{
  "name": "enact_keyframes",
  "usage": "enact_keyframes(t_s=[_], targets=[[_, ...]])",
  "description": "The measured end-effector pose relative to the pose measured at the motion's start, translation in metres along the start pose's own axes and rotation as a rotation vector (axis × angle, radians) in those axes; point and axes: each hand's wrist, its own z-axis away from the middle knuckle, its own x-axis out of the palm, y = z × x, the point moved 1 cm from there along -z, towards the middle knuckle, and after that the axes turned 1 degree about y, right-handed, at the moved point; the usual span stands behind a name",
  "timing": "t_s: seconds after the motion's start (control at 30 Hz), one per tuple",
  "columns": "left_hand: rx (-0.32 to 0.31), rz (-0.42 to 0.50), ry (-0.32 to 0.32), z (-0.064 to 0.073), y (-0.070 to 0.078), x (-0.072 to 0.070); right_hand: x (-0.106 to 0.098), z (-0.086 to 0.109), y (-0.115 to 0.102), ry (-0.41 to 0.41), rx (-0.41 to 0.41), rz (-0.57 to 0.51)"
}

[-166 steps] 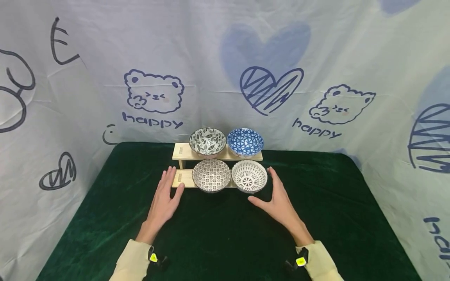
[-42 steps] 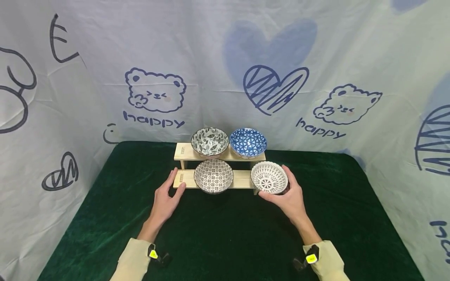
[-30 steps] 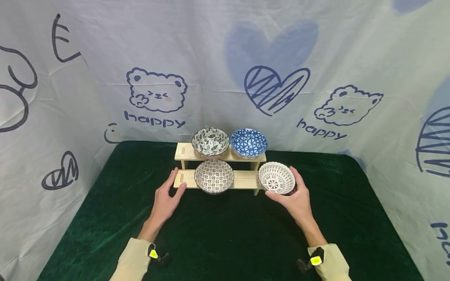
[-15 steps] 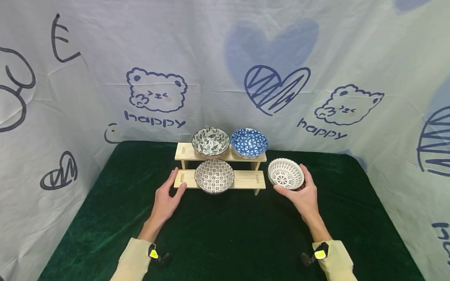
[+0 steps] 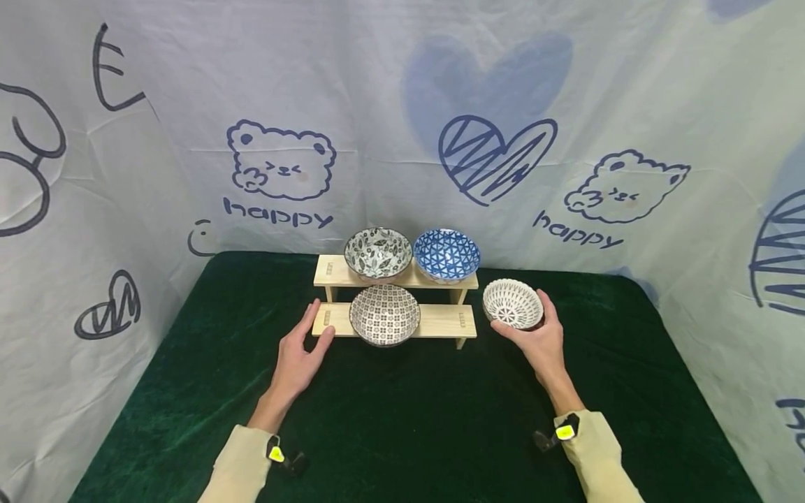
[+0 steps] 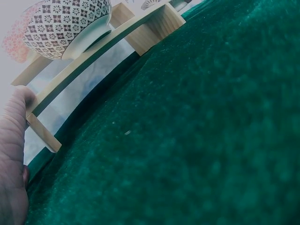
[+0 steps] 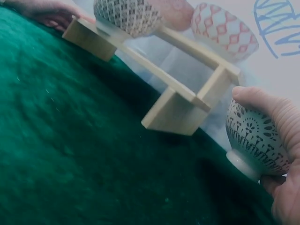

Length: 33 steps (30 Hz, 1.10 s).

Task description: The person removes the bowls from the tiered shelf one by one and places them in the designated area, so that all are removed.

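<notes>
My right hand (image 5: 542, 344) holds a small white bowl (image 5: 512, 304) with dark markings, thumb at the near rim and fingers round its right side. This bowl is off the rack, just right of it; in the right wrist view its pale foot (image 7: 243, 165) shows over the green cloth. My left hand (image 5: 298, 358) touches the left end of a two-step wooden rack (image 5: 440, 321), fingers extended, with the thumb (image 6: 21, 101) against the shelf end. A brown-and-white patterned bowl (image 5: 384, 316) stands on the lower step. On the upper step are a leaf-patterned bowl (image 5: 378, 254) and a blue bowl (image 5: 446, 255).
Dark green velvet cloth (image 5: 402, 419) covers the table and stretches in front of the rack and to both sides. A white printed curtain (image 5: 377, 91) hangs close behind the rack and along both sides.
My right hand has taken hold of the white bowl and carried it rightward off the lower step, then slightly farther back in the last half second. The left hand stays at the rack's end.
</notes>
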Motion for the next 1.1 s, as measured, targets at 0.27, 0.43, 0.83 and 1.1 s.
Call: enact_keyframes(t_s=[0.27, 0.43, 0.83, 1.1], targets=[[-0.001, -0.001, 0.004, -0.001, 0.001, 0.001, 0.005, -0.017, 0.012, 0.036, 0.015, 0.029], [0.002, -0.003, 0.001, 0.000, 0.001, 0.001, 0.008, -0.025, 0.019, 0.047, 0.029, 0.025], [-0.016, -0.001, -0.003, 0.001, 0.000, 0.001, 0.014, -0.034, 0.021, 0.045, 0.050, 0.022], [-0.006, 0.004, 0.007, 0.000, 0.000, 0.000, 0.013, -0.034, 0.019, 0.006, 0.052, 0.043]])
